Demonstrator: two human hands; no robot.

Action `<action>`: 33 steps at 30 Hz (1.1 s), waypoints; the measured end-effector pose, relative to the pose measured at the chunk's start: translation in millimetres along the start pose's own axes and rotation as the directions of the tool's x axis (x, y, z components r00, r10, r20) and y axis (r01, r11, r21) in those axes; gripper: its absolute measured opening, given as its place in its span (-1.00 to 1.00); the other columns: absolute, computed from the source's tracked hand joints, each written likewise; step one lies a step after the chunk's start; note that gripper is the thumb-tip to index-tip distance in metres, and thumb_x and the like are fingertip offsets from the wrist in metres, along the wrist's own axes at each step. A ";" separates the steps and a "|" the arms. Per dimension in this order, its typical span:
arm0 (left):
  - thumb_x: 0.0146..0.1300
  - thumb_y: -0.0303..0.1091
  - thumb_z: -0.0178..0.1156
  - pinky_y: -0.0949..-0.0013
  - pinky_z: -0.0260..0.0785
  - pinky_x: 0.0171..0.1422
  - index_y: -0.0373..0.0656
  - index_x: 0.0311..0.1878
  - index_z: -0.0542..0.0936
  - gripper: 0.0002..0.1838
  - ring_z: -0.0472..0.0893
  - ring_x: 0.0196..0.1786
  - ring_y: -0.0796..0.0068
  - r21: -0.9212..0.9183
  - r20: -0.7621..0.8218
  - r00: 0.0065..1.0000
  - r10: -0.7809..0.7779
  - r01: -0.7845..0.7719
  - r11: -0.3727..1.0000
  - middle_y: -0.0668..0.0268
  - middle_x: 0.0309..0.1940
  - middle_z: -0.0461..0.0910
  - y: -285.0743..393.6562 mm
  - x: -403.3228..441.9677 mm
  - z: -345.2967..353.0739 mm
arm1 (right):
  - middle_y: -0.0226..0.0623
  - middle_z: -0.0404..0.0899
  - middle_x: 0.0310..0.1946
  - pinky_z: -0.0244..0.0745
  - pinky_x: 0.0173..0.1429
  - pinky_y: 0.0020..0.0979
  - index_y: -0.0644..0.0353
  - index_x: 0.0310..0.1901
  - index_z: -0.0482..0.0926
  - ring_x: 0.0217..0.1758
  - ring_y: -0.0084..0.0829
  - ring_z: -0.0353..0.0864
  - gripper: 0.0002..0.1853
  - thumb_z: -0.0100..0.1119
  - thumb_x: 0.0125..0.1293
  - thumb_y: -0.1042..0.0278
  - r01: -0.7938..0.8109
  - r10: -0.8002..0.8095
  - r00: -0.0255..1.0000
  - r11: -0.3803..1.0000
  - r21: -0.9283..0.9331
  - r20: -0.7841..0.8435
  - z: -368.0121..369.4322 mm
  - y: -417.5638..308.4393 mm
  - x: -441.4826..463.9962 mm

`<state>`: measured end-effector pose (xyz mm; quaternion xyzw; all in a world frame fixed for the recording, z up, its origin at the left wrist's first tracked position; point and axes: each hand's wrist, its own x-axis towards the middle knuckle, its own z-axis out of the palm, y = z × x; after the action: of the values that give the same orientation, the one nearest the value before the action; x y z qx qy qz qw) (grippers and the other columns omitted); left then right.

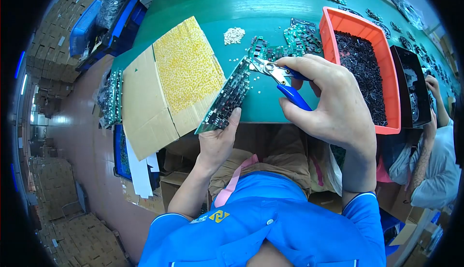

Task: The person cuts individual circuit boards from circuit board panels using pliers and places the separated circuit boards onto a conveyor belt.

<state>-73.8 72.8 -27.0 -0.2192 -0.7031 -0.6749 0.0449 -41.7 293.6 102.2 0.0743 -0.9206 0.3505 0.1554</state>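
My left hand (217, 143) grips the lower end of a green circuit board (227, 100) crowded with black components, held tilted above the table's front edge. In my right hand (333, 97) is a pair of blue-handled cutters (292, 90), the fingers wrapped round the handles. The cutters' metal jaws meet the upper end of the board; whether they are closed on a part is too small to tell. Just behind them, several green circuit boards (285, 44) lie in a pile on the green table (217, 1), beside a small heap of pale pieces (234, 36).
A red bin (396, 97) of small black parts stands right, with a black box (411, 54) beyond it. Flat cardboard with a yellow-speckled sheet (186, 64) lies left. Stacked boards (114, 95) sit at the left edge. A co-worker's arms (430, 117) are far right.
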 end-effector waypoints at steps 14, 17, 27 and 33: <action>0.35 -0.55 0.24 0.45 0.51 0.03 -0.28 0.13 0.65 -0.70 0.70 -0.02 0.46 -0.026 -0.020 0.997 -0.080 0.079 0.997 0.24 0.04 0.73 10.8 6.7 0.9 | -0.24 0.65 -0.29 0.48 -0.14 -0.49 0.36 0.04 0.64 -0.31 -0.42 0.57 -0.54 0.33 0.04 0.44 -0.065 0.058 0.995 0.995 -0.079 -0.083 4.3 11.7 -8.2; 0.26 -0.59 0.25 0.41 0.53 0.07 -0.28 0.15 0.62 -0.63 0.72 -0.01 0.39 -0.043 -0.064 0.973 -0.223 0.221 0.974 0.19 0.02 0.73 26.9 12.5 -5.2 | -0.28 0.62 -0.28 0.45 -0.13 -0.52 0.33 0.06 0.62 -0.29 -0.47 0.54 -0.56 0.34 0.09 0.45 -0.142 0.145 0.989 0.965 0.219 0.003 3.6 7.1 -15.3; 0.02 -0.68 0.22 0.24 0.55 0.22 -0.20 0.38 0.41 -0.26 0.71 0.08 0.24 -0.534 0.316 0.818 -0.481 0.572 0.622 0.14 0.11 0.69 43.1 -32.0 -7.0 | -0.30 0.60 -0.26 0.41 -0.02 -0.55 0.32 0.12 0.56 -0.21 -0.54 0.51 -0.57 0.36 0.21 0.45 -0.445 0.151 0.880 0.594 0.670 0.450 49.2 62.6 -49.6; 0.02 -0.68 0.24 0.23 0.54 0.25 -0.18 0.40 0.39 -0.23 0.70 0.12 0.25 -0.497 0.398 0.753 -0.525 0.657 0.566 0.13 0.15 0.67 39.5 -50.7 0.4 | -0.32 0.60 -0.26 0.41 0.00 -0.57 0.33 0.09 0.57 -0.20 -0.55 0.51 -0.60 0.36 0.22 0.46 -0.470 0.127 0.874 0.465 0.750 0.469 55.9 67.5 -58.4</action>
<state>-13.5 60.4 -8.6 -0.0403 -0.4789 -0.8123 -0.3305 -16.4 308.1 1.0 0.0356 -0.6416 0.7549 -0.1312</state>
